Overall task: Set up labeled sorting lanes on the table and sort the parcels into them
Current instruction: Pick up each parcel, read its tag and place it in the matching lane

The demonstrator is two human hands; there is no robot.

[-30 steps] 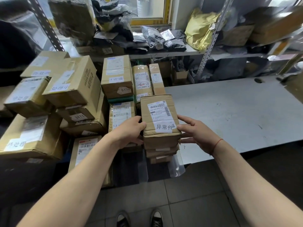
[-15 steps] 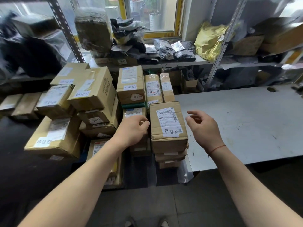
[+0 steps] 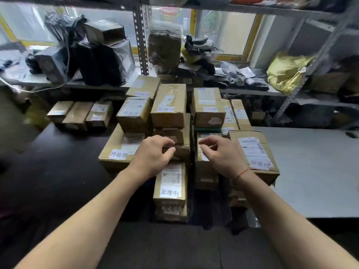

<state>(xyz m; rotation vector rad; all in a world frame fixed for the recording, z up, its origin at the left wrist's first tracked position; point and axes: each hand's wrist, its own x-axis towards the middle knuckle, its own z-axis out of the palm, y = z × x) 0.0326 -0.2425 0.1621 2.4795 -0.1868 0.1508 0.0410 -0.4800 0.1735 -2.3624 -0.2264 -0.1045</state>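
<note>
Cardboard parcels with white paper labels stand in stacks side by side. A box with a handwritten label and a barcode sticker (image 3: 254, 152) tops the stack at the right, on the corner of the grey table (image 3: 310, 171). A narrow labelled box (image 3: 170, 183) stands nearest me in the middle. A wide labelled box (image 3: 118, 150) lies at the left. My left hand (image 3: 153, 154) and my right hand (image 3: 223, 154) hover over the middle stacks with fingers loosely curled, holding nothing. The right hand is just left of the barcode box and does not touch it.
More labelled boxes (image 3: 208, 107) are piled behind, up against a metal shelf (image 3: 252, 92) loaded with dark bags and a yellow bag (image 3: 285, 74). Three small boxes (image 3: 79, 115) sit on the dark table (image 3: 48, 171) at the left. The floor lies below me.
Both hands have let go of the right-hand box and moved left over the middle stacks. The view has lifted and shows more of the shelf and the dark table.
</note>
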